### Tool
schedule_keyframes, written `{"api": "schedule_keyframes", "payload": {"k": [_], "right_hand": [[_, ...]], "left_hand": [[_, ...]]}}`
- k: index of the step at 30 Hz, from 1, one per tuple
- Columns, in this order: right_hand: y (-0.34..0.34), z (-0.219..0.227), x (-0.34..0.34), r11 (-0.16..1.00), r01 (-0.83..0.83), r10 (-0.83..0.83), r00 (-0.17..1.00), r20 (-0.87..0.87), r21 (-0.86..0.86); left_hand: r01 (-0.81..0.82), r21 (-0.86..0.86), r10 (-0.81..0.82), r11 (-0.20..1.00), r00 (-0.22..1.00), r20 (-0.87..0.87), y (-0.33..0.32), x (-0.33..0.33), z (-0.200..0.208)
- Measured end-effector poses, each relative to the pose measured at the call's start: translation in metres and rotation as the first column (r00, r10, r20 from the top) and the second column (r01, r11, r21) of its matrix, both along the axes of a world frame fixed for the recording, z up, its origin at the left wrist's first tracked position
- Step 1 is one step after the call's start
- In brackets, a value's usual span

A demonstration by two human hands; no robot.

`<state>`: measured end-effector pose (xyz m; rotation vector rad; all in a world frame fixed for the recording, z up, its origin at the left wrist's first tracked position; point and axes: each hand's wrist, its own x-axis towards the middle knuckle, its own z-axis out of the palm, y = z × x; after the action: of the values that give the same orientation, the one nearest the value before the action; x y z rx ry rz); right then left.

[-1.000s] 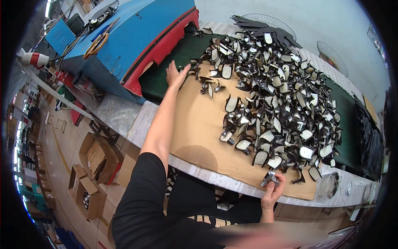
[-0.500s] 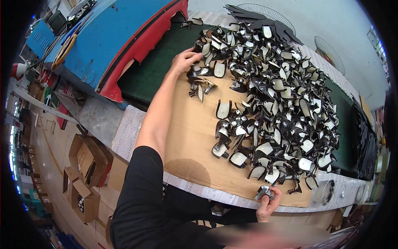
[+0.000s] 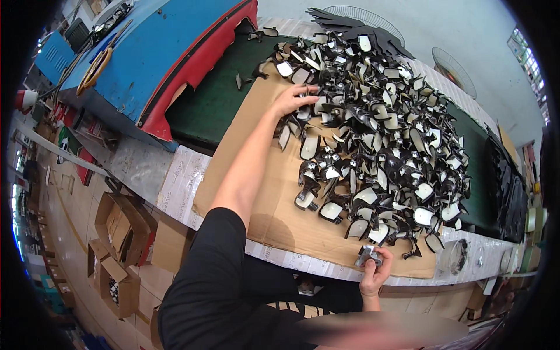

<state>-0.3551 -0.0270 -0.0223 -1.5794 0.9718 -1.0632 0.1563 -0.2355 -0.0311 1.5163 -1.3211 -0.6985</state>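
Observation:
A large heap of shiny black curved pieces with pale faces, which look like shoe heels, covers much of a brown cardboard sheet. At the heap's left edge, my left hand reaches in with its fingers apart, against several of these pieces. They partly hide its fingertips, and no piece is plainly gripped. By the near edge of the table, my right hand pinches a small grey metallic-looking piece between thumb and fingers. Its exact kind is unclear.
Dark green table surface shows around the cardboard. A blue cabinet with a red flap stands at left. Flat black sheets lie at the right end and far side. Open cardboard boxes sit on the floor at lower left.
My left hand has moved right and slightly nearer, and pieces at the left edge have shifted toward the heap. More cardboard shows there. My right hand still holds the grey piece.

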Motion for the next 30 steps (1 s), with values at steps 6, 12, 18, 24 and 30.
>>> {"api": "schedule_keyframes", "payload": {"k": [6,12,18,24,30], "right_hand": [[0.002,0.002,0.0,0.999,0.048,-0.048,0.999,-0.008,-0.011],[0.001,0.004,0.003,1.0,0.031,-0.031,0.997,0.068,0.002],[-0.002,0.006,0.003,0.999,-0.035,0.036,0.993,0.115,-0.011],[-0.002,0.007,0.001,0.998,-0.056,0.061,0.991,0.123,-0.043],[0.0,0.011,-0.001,0.999,-0.04,0.04,0.988,0.149,-0.002]], "left_hand": [[0.089,-0.055,-0.099,0.994,0.972,-0.211,0.032,-0.067,0.001],[-0.171,-0.05,0.159,0.984,0.969,-0.187,0.062,-0.109,0.003],[-0.41,-0.003,0.409,0.912,0.911,-0.053,0.086,-0.15,0.011],[-0.505,-0.107,0.509,0.857,0.861,0.015,0.086,-0.157,0.003],[-0.341,-0.122,0.277,0.932,0.889,-0.366,0.1,-0.124,-0.001]]}}
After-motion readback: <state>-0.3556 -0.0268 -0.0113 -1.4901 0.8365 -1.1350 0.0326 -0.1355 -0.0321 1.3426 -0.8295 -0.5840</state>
